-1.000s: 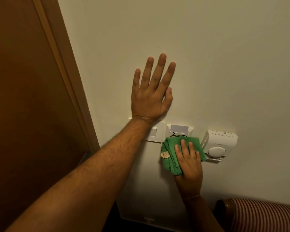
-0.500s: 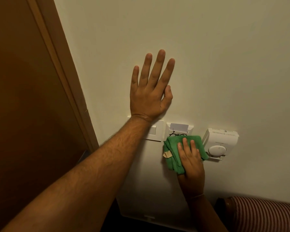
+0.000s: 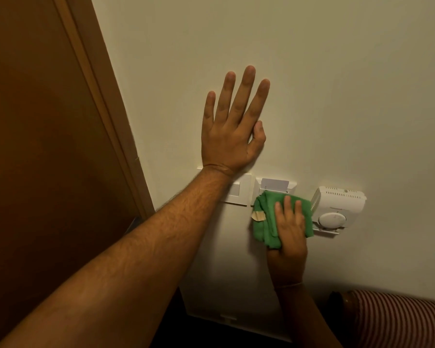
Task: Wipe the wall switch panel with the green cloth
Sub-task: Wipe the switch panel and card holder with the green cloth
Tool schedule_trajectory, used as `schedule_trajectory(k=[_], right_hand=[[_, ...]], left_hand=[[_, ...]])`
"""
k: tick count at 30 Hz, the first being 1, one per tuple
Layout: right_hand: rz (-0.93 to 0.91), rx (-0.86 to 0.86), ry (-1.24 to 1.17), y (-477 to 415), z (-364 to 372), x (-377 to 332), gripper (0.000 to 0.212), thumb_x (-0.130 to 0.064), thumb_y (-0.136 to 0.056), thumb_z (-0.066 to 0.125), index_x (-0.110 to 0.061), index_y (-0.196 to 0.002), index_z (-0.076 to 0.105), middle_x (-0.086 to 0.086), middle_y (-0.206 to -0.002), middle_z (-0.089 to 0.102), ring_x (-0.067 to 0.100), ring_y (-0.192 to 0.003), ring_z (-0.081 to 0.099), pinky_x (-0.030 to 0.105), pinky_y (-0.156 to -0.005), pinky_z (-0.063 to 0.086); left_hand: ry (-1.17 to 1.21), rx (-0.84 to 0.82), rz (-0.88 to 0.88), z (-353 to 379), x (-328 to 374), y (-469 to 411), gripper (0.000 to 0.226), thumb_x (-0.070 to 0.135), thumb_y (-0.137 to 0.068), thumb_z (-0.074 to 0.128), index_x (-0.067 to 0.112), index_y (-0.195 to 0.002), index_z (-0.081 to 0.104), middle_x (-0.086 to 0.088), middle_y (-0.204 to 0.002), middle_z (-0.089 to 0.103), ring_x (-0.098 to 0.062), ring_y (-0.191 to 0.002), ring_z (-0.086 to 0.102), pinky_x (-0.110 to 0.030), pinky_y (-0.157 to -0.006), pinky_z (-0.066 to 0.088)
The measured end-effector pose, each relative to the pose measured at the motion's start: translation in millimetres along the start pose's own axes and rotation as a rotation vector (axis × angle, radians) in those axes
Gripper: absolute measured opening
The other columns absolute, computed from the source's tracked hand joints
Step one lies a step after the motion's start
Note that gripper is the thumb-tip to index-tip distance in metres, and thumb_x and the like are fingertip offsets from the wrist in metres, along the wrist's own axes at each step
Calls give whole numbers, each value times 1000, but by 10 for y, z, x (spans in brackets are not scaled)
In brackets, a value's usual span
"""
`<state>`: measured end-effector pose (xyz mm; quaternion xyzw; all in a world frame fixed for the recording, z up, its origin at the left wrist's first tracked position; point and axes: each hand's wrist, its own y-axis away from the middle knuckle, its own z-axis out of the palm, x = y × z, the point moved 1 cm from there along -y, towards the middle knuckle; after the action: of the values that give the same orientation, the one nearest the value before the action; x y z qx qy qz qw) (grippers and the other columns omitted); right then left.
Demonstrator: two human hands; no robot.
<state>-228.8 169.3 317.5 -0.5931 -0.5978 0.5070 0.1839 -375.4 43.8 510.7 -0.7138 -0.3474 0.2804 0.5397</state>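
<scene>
I see my left hand (image 3: 232, 136) spread flat and empty on the pale wall (image 3: 337, 96), fingers splayed, just above the white rectangular switch plate (image 3: 239, 190). My right hand (image 3: 290, 234) presses the folded green cloth (image 3: 264, 217), with its small tan tag, flat against the lower part of the white card-slot panel (image 3: 275, 183), between the switch plate and the white vented thermostat (image 3: 337, 209).
</scene>
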Motion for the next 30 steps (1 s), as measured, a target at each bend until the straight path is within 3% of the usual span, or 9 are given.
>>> schedule_trajectory(k=[3,7,9,13,17,19,23,26,30], right_hand=[[-73,-65,-22,-48,122,-129,51,-31,-112,39,-9,-158,39,11,-166,40,23,-165,18,42,-136,12],[-258,-132,76,-32,124,-34,55,-27,-106,57,-13,-156,43,7,-164,42,22,-164,22,40,-135,16],[-299,-133,90,-38,28,75,50,-32,-111,51,-13,-157,43,3,-168,39,23,-163,25,41,-134,17],[-245,-91,79,-102,-118,208,51,-38,-113,43,-11,-157,42,-5,-174,26,27,-164,23,42,-135,13],[-201,-126,52,-102,42,23,51,-27,-109,50,-14,-158,42,-6,-174,26,26,-164,22,41,-135,12],[-242,-178,86,-76,118,-28,53,-25,-106,54,-16,-158,43,-3,-172,31,22,-164,21,39,-134,13],[-343,-253,153,25,32,137,45,-35,-115,39,-15,-155,47,5,-163,46,16,-165,18,38,-132,20],[-237,-184,152,32,-104,253,50,-40,-114,38,-14,-156,43,9,-161,45,18,-165,15,37,-135,11],[-119,-86,58,-13,-23,74,49,-38,-115,37,-7,-151,48,16,-161,45,23,-165,18,42,-136,12]], left_hand=[[-2,5,-5,23,-20,7,69,35,-108,42,24,-175,28,-8,-182,22,-20,-172,-4,-53,-141,6],[-1,-6,6,19,-12,-1,70,36,-108,41,24,-175,26,-7,-182,19,-19,-172,-8,-53,-141,6],[3,-7,6,27,-19,0,70,36,-108,42,25,-175,27,-7,-182,19,-20,-172,-7,-53,-141,6],[9,-3,8,26,-30,11,72,35,-107,44,25,-176,27,-7,-182,20,-20,-173,-6,-53,-141,5],[2,2,7,34,-24,9,71,35,-107,44,25,-176,28,-7,-182,23,-21,-173,-5,-53,-141,6],[3,3,6,30,-22,9,71,36,-107,44,24,-175,28,-8,-182,23,-21,-173,-5,-52,-141,5],[7,5,1,25,-22,10,71,35,-107,45,24,-175,30,-8,-182,25,-21,-172,-4,-52,-141,5],[8,8,4,30,-24,-2,71,35,-106,46,24,-175,31,-8,-181,26,-21,-172,-4,-52,-141,4],[1,2,-1,31,-27,7,72,35,-106,47,24,-175,29,-8,-181,26,-20,-171,-6,-52,-141,4]])
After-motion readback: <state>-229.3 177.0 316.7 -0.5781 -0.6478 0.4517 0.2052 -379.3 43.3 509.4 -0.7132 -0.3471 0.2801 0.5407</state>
